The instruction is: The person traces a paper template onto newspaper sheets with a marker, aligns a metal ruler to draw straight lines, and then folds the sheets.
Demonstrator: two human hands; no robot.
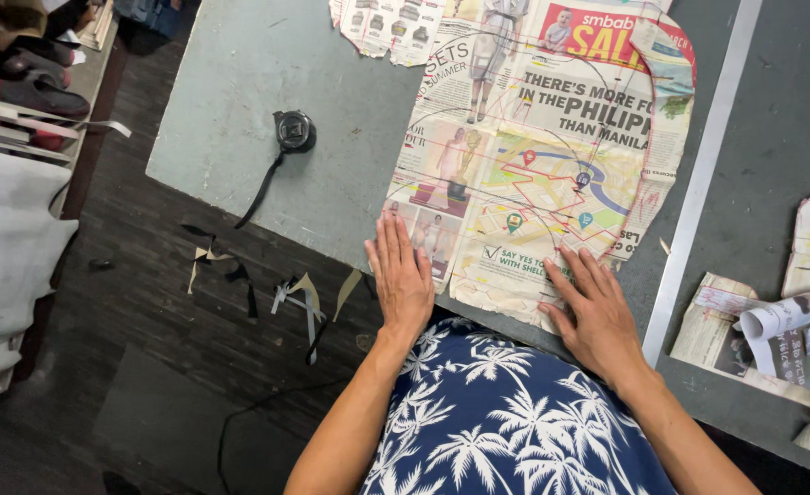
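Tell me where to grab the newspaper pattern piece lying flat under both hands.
Take the newspaper piece at its near edge, which reaches the table edge between the left hand and right hand. It lies flat, so come from the body side and pinch that edge with the fingers.

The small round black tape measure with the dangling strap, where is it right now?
In the head view, the small round black tape measure lies on the grey table, left of the cut newspaper pattern and beyond the left hand.

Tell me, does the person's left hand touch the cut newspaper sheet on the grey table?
Touching. The head view shows the left hand lying flat with its fingers on the cut newspaper sheet's lower left edge.
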